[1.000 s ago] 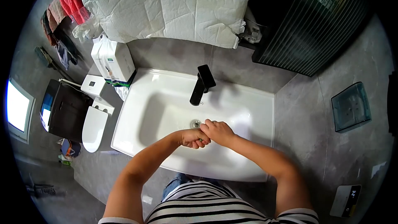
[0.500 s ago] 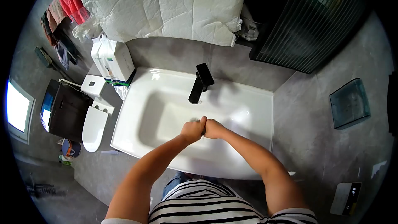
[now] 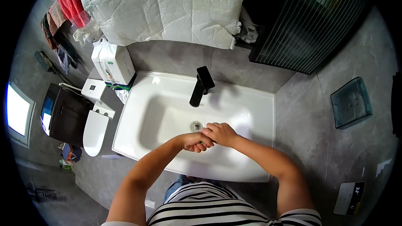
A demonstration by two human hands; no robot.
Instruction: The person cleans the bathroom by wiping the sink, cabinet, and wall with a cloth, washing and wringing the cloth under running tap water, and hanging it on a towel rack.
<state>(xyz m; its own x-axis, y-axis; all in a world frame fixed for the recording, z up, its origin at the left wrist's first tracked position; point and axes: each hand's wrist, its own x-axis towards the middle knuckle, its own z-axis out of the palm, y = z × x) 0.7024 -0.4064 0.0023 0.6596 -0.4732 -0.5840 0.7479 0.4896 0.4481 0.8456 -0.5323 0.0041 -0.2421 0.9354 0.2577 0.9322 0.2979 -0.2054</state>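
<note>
Over the white sink (image 3: 167,115) my two hands meet just below the metal drain (image 3: 196,126). My left hand (image 3: 195,141) has its fingers curled, and something small and dark shows between them, too little to make out. Across its knuckles lies my right hand (image 3: 221,134), fingers bent and pressed onto the left; what it may hold is hidden. The black faucet (image 3: 197,94) stands behind the hands, and no water stream is visible from it.
A white package (image 3: 113,62) stands by the sink's back left corner. Farther left is a toilet (image 3: 96,132). A ribbed dark cabinet (image 3: 301,29) hangs at the upper right. A teal wall box (image 3: 351,103) and a digital display (image 3: 349,199) are on the right.
From half a second ago, my hands have turned and moved slightly toward me; my right hand now lies over my left, and the drain shows again.
</note>
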